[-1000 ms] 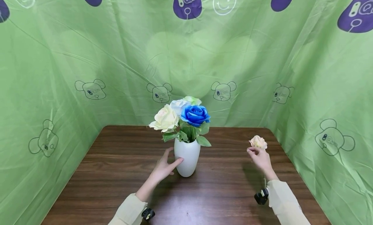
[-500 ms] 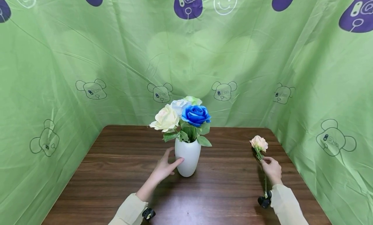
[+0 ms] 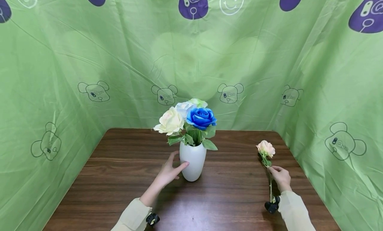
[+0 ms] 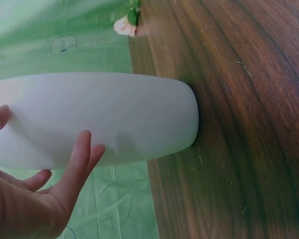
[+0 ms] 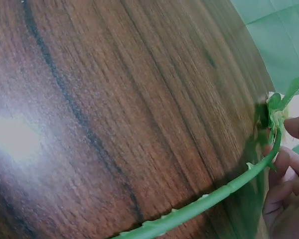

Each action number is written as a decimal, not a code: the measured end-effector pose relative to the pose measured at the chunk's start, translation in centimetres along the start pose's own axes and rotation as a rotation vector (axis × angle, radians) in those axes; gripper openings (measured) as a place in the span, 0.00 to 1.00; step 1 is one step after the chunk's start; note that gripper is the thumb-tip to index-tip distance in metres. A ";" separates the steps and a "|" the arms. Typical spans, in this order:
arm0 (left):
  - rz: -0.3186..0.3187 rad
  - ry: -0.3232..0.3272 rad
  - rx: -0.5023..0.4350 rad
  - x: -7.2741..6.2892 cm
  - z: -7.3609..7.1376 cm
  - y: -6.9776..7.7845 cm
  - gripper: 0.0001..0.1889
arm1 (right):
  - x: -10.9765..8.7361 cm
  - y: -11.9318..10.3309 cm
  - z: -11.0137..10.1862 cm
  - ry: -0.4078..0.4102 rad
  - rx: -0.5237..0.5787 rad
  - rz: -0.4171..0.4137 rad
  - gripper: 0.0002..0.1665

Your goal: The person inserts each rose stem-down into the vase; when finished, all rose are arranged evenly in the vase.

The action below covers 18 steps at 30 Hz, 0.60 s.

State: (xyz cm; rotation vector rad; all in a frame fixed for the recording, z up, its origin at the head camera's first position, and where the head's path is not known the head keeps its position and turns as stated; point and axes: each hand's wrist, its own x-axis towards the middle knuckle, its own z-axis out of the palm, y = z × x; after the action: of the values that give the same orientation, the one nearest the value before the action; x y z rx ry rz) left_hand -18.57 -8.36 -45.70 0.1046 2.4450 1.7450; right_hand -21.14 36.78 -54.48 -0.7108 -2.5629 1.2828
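A white vase [image 3: 192, 163] stands upright on the wooden table, holding a blue rose [image 3: 201, 118], a cream rose [image 3: 169, 121], a pale blue rose [image 3: 185, 109] and a partly hidden greenish bloom [image 3: 198, 103]. My left hand [image 3: 167, 173] holds the vase at its left side, thumb across the front; the left wrist view shows those fingers [image 4: 80, 154] against the white wall. At the right, my right hand [image 3: 280, 177] pinches the green stem [image 5: 199, 205] of a pale pink rose [image 3: 265, 148] below its leaves. The stem's lower end is hidden near the wrist camera.
The dark brown table [image 3: 227, 197] has rounded back corners. Green fabric [image 3: 125, 58] with printed bear heads encloses the back and both sides. A black wrist camera [image 3: 272, 205] sits by the right sleeve, another camera [image 3: 153, 219] by the left.
My right hand has drawn back from beside the pink rose's bloom to its stem, and its fingers now pinch there. The left hand and vase stay in place.
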 end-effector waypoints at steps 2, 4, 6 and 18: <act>-0.002 0.001 0.003 0.0 0.0 0.0 0.38 | -0.2 -0.2 0.1 -0.028 0.019 0.007 0.27; -0.001 0.000 0.003 0.0 0.0 0.0 0.38 | -0.3 -0.4 0.2 -0.055 0.059 0.020 0.26; 0.000 -0.002 0.001 0.0 0.0 0.0 0.38 | -0.3 -0.5 0.5 -0.077 0.104 0.030 0.25; -0.003 -0.002 -0.002 0.0 0.0 0.1 0.38 | -0.7 -2.2 1.7 -0.230 0.367 0.055 0.25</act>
State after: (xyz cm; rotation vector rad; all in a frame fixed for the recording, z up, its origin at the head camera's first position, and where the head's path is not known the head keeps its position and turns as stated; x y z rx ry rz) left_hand -18.54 -8.34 -45.62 0.1020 2.4407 1.7450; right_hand -21.86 34.12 -53.72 -0.5910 -2.3782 1.8849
